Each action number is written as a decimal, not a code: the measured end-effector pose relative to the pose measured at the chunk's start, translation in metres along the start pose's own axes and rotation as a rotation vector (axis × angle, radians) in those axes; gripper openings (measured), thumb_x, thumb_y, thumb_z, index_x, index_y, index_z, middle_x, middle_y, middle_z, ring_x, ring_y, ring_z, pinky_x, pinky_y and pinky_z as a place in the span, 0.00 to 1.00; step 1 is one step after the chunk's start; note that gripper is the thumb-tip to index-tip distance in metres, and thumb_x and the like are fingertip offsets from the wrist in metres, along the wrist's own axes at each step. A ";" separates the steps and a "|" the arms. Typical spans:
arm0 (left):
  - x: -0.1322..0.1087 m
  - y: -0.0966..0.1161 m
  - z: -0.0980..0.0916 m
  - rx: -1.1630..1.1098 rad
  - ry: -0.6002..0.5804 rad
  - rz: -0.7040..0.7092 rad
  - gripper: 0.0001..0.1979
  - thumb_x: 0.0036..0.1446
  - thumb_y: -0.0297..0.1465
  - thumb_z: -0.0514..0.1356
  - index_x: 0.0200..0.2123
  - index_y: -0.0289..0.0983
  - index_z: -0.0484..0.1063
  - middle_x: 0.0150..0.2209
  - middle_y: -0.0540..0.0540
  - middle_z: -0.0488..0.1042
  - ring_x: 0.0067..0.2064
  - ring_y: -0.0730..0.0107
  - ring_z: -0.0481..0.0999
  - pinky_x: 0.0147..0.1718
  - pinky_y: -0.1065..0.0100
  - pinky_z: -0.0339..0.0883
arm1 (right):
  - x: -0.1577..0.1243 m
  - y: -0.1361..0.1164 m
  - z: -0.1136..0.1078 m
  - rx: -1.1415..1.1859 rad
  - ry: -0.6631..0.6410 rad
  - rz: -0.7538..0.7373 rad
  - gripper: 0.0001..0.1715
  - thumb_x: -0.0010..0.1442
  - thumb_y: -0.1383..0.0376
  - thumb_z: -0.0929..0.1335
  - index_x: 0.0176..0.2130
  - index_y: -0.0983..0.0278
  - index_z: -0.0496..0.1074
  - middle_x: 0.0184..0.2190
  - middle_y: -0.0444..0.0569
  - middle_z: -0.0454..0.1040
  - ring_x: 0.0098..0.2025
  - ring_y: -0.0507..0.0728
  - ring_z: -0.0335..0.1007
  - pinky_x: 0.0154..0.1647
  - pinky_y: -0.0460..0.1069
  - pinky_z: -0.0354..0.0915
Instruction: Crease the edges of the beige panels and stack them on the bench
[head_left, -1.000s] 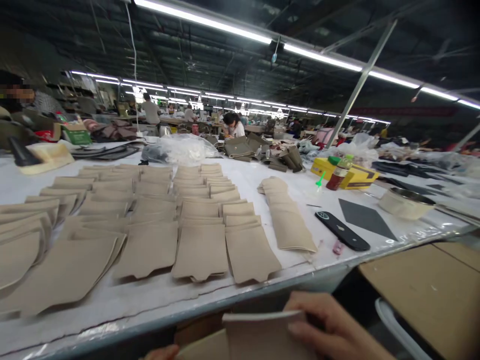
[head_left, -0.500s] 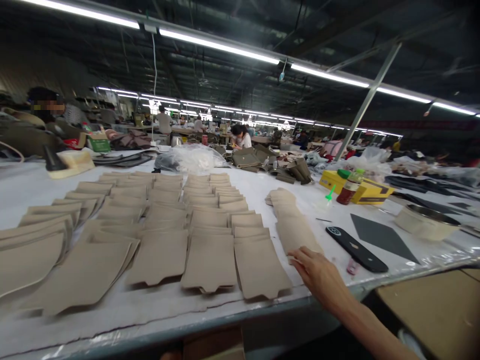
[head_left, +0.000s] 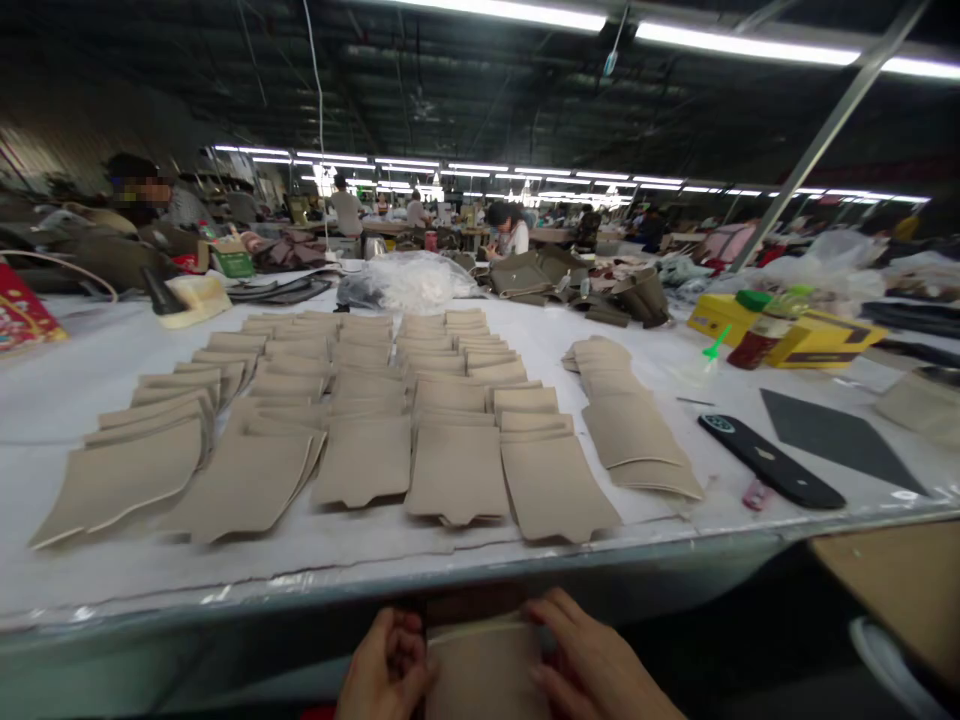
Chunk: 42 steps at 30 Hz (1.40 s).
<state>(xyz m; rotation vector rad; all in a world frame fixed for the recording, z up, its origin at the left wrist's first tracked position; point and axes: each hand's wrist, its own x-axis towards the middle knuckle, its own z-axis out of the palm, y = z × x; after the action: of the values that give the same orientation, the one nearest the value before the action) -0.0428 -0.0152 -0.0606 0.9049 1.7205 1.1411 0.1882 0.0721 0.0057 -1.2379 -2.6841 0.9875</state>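
Observation:
Below the table's front edge, a flat taupe panel [head_left: 484, 672], leather-like, is held between my two hands. My left hand [head_left: 384, 668] has its fingers curled at the panel's left edge. On the opposite edge, my right hand [head_left: 581, 660] grips it near the top corner. A thin yellowish line shows along the panel's top edge. Several columns of overlapping taupe panels [head_left: 457, 470] lie on the white table, some with a small tab at the near end. To their right is a separate column of taupe panels [head_left: 637, 440].
Right of the panels lie a black phone [head_left: 772, 460], a small pink item [head_left: 756, 493] and a dark grey sheet [head_left: 840, 440]. Behind them stand a bottle [head_left: 757, 335] and a yellow box [head_left: 832, 340]. Clear plastic [head_left: 420, 280] lies at the back. A cardboard box [head_left: 892, 590] is at lower right.
My right hand has left the right-hand panel column and come down below the table edge, onto the panel. My left hand has come into fuller view. The camera view has shifted.

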 end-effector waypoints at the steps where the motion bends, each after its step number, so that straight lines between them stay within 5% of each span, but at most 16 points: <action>1: -0.004 0.001 0.000 -0.013 0.011 0.012 0.18 0.41 0.40 0.63 0.34 0.38 0.65 0.24 0.52 0.68 0.28 0.68 0.67 0.30 0.69 0.61 | 0.000 -0.003 0.004 0.021 -0.003 0.017 0.26 0.55 0.72 0.65 0.54 0.67 0.67 0.51 0.59 0.68 0.47 0.62 0.72 0.48 0.53 0.67; 5: -0.020 0.014 -0.007 0.017 -0.102 0.030 0.13 0.47 0.40 0.60 0.31 0.37 0.66 0.25 0.52 0.66 0.29 0.70 0.64 0.29 0.70 0.57 | -0.001 -0.009 0.010 0.127 0.042 0.025 0.21 0.60 0.69 0.62 0.53 0.65 0.66 0.49 0.56 0.67 0.41 0.59 0.72 0.45 0.53 0.67; 13: -0.025 0.065 -0.023 0.269 -0.353 0.072 0.18 0.58 0.41 0.53 0.31 0.33 0.74 0.30 0.48 0.72 0.35 0.67 0.68 0.34 0.70 0.59 | 0.000 -0.013 0.006 0.270 0.038 -0.220 0.13 0.62 0.73 0.61 0.42 0.59 0.70 0.40 0.46 0.69 0.42 0.55 0.69 0.42 0.48 0.64; 19: -0.004 0.083 -0.011 0.311 -0.477 0.071 0.12 0.49 0.31 0.55 0.26 0.32 0.77 0.22 0.52 0.66 0.29 0.72 0.64 0.29 0.71 0.54 | 0.001 -0.017 -0.002 0.198 0.058 -0.249 0.12 0.64 0.73 0.61 0.41 0.60 0.70 0.38 0.46 0.69 0.41 0.55 0.67 0.42 0.49 0.63; 23: 0.004 0.088 -0.010 0.173 -0.572 -0.101 0.08 0.41 0.29 0.57 0.20 0.31 0.74 0.17 0.55 0.60 0.24 0.76 0.55 0.25 0.71 0.48 | -0.001 -0.025 -0.001 0.026 0.148 -0.299 0.15 0.61 0.75 0.64 0.43 0.58 0.69 0.42 0.48 0.67 0.44 0.59 0.63 0.45 0.55 0.60; 32: 0.007 0.088 -0.009 0.056 -0.557 -0.276 0.04 0.35 0.28 0.59 0.17 0.32 0.72 0.14 0.55 0.57 0.20 0.78 0.53 0.21 0.71 0.44 | 0.007 -0.035 0.018 -0.042 0.364 -0.505 0.09 0.58 0.75 0.67 0.36 0.61 0.69 0.37 0.47 0.69 0.40 0.58 0.61 0.39 0.54 0.53; 42: -0.001 0.080 -0.005 0.174 -0.543 -0.090 0.06 0.35 0.27 0.53 0.17 0.33 0.69 0.16 0.54 0.58 0.21 0.77 0.53 0.19 0.72 0.43 | 0.010 -0.034 0.019 -0.116 0.294 -0.537 0.08 0.58 0.75 0.68 0.34 0.63 0.66 0.33 0.44 0.68 0.38 0.56 0.60 0.41 0.53 0.50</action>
<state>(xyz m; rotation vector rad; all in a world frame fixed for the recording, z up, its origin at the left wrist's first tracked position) -0.0382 0.0080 0.0162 1.1106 1.4022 0.6131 0.1531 0.0522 0.0070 -0.5518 -2.6335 0.5365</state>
